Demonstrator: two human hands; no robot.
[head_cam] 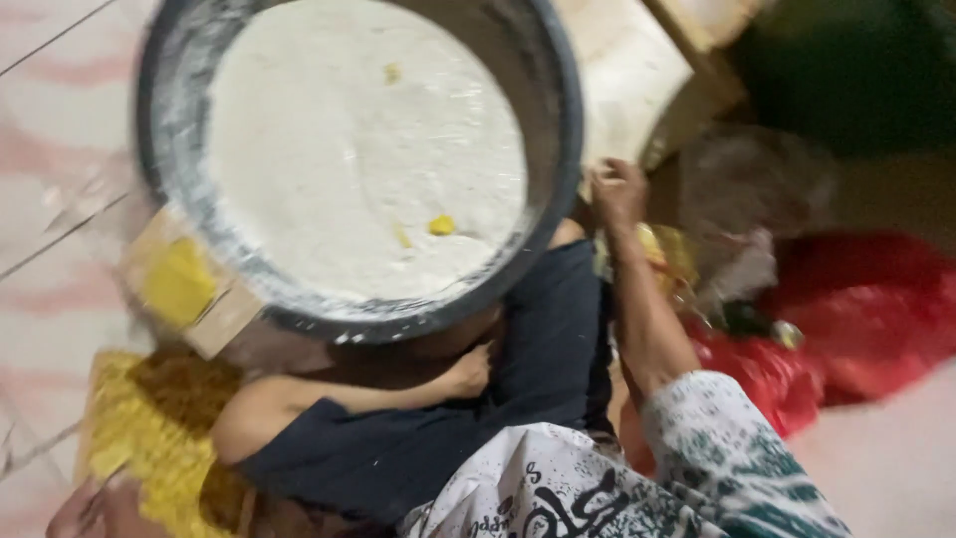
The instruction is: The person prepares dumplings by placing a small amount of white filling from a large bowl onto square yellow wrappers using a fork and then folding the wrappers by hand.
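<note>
A: Biggest thing first. We see a round dark pan [563, 120] full of white flour [358, 149], tilted toward us, filling the top centre. A few yellow bits [441, 225] sit in the flour near the pan's lower rim.

B: Next down, what's beside the pan?

A: Right of the pan and lower, a red bag [866, 309] lies on the floor. Above-right of the pan, a pale wooden board [627, 70]. Below-left of the pan, a heap of yellow crumbly stuff [149, 428], and a yellow block on a wooden piece [179, 284] just beside the pan's lower-left rim.

B: Hands?

A: The right hand [617, 189] is just off the pan's right rim, fingers curled together; we can't tell from the blur whether it clamps the rim or something small. The arm has a white patterned sleeve [737, 448].

B: And the left?

A: The left hand [468, 374] is under the pan's lower edge, by the dark trouser leg [538, 339]. It's partly hidden, so we can't tell its grip, nor whether it touches the pan.
</note>
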